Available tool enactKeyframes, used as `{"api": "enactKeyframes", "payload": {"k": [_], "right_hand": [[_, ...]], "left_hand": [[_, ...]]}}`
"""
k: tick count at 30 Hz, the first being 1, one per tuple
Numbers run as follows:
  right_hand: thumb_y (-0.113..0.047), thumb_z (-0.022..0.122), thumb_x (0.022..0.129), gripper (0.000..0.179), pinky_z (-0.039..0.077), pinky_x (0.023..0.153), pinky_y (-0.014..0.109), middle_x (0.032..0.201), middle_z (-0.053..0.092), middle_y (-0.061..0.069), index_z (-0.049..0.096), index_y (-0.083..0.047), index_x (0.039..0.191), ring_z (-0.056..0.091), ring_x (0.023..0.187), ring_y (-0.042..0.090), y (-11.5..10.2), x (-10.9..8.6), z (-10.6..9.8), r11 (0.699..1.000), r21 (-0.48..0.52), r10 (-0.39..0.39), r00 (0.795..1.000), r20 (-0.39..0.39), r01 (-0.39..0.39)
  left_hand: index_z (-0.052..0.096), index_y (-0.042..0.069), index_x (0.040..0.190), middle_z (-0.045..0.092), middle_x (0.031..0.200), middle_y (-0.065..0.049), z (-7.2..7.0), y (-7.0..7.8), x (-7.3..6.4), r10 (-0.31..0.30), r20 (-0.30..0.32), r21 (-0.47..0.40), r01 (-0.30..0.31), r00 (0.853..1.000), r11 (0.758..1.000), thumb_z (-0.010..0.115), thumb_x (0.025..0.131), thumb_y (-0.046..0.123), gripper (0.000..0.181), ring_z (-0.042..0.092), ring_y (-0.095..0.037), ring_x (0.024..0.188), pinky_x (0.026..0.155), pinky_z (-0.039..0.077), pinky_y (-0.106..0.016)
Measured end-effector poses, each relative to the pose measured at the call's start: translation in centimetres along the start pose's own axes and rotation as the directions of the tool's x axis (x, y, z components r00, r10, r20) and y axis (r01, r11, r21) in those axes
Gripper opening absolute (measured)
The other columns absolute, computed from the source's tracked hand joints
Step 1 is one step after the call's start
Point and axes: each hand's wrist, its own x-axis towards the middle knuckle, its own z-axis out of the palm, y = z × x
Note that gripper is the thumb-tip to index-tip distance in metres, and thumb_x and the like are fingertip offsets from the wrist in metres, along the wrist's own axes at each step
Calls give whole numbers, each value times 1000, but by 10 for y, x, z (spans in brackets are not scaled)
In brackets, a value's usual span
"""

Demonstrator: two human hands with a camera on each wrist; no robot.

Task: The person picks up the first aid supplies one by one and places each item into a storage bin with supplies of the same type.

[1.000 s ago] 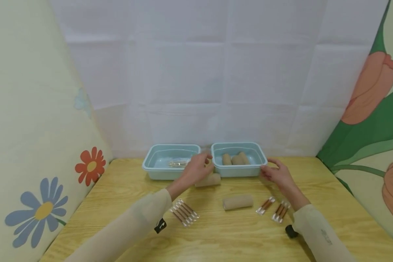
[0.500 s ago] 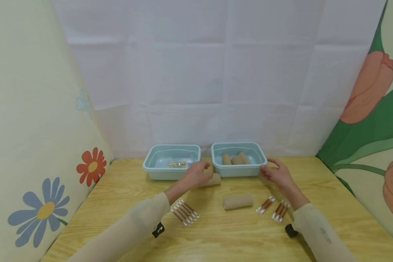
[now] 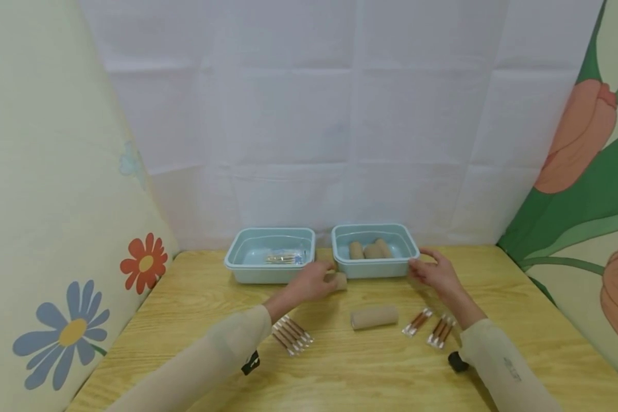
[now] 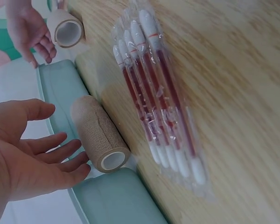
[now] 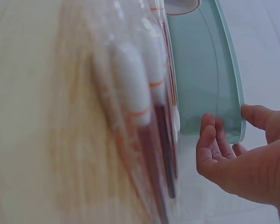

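In the head view your left hand (image 3: 309, 281) hides most of the tan roll (image 4: 100, 133); the left wrist view shows it just beyond your wide-spread fingers (image 4: 58, 154). Your right hand (image 5: 254, 161) grips a blue tray (image 5: 200, 79) by its corner.

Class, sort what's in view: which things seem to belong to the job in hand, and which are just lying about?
Likely in the job:
tan roll beside the left hand
right tray, touched by the right hand
rolls inside that tray
perhaps the loose roll on the table

Apparently just lying about:
left swab pack
two right swab packs
left tray
clear packet inside it
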Motion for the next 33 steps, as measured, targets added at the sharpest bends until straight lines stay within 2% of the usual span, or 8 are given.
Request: {"api": "enactKeyframes", "payload": {"k": [5,9,12,16,20,25,27,33], "right_hand": [[-14,68,100,65,58,78,31,99,74,14,34,7,151,72,82,18,0,0,-1,1000,4,5,1000,3,-5],[-14,68,99,66,58,77,30,99,74,15,34,7,152,72,81,17,1,0,-1,1000,6,4,1000,4,-4],[-15,69,99,66,58,77,30,99,74,15,35,7,151,72,81,18,1,2,-1,1000,1,6,1000,-4,-6],[-14,69,99,64,59,77,30,97,74,14,37,6,151,72,81,19,3,3,-2,1000,3,7,1000,-10,-6],[-14,69,99,64,58,77,31,94,74,12,37,6,150,72,80,18,4,5,0,1000,19,-3,1000,2,3],[-12,69,99,65,59,80,33,96,74,14,35,7,151,72,83,18,2,0,0,1000,30,-2,1000,9,2],[-11,68,99,65,58,82,33,97,74,15,34,8,151,72,83,18,1,-3,-1,1000,31,2,1000,5,-2],[-12,67,100,65,58,78,29,94,75,9,32,9,151,72,80,14,-1,-4,-1,1000,29,-12,1000,24,11]], "left_hand": [[61,-10,129,63,126,-26,4,-1,3,-4,26,38,3,1000,999,66,96,13,40,59,-39,118,102,46,-50],[62,-10,127,65,122,-24,7,-2,6,-6,35,90,3,999,996,68,94,12,40,61,-38,114,99,48,-49],[62,-8,126,66,118,-22,9,-2,8,-23,43,124,17,999,992,69,94,12,38,62,-36,111,97,49,-48],[61,-4,130,65,122,-21,13,-3,10,-70,56,173,59,996,983,71,94,16,43,61,-35,113,96,50,-48],[62,-1,129,66,118,-20,17,-5,10,-74,29,243,65,997,968,76,89,11,44,63,-34,107,89,54,-47],[66,5,117,68,105,-15,24,-4,11,-35,-13,372,37,999,927,82,81,7,40,66,-31,94,76,57,-46],[66,7,116,68,104,-13,26,-3,12,-35,-13,404,37,999,914,82,82,10,37,67,-30,93,75,57,-47],[66,8,122,67,107,-12,25,0,10,-68,-15,414,68,998,908,73,90,7,32,66,-29,94,78,57,-46]]}}
